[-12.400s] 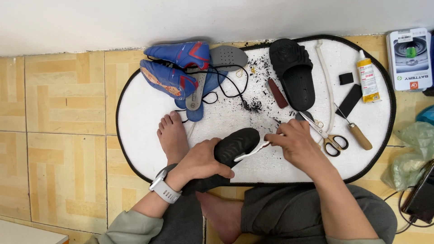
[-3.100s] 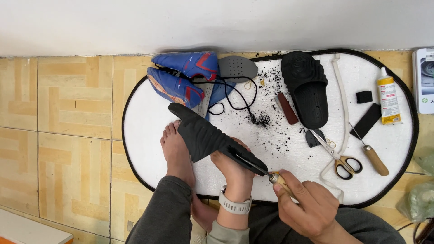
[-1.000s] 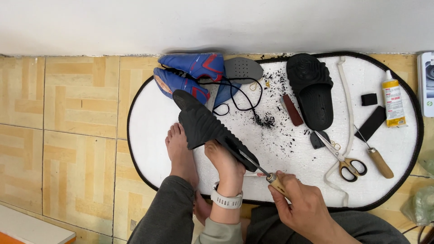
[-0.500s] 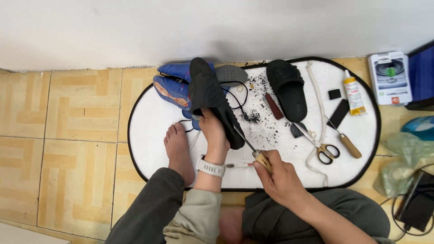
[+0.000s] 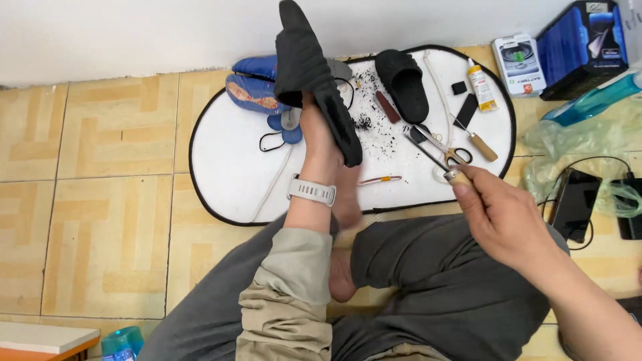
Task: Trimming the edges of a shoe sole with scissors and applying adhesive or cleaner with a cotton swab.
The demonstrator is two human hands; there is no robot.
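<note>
The left hand (image 5: 319, 137) grips a black slipper (image 5: 309, 70), holding it upright above the white mat (image 5: 227, 167). The right hand (image 5: 498, 214), well apart, is closed around a wooden-handled awl (image 5: 435, 159).

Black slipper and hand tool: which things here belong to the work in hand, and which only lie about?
In use:
black slipper, held up by the left hand
wooden-handled tool, held by the right hand

Lying about:
second black slipper
blue shoes
scissors
glue bottle
boxes
</note>
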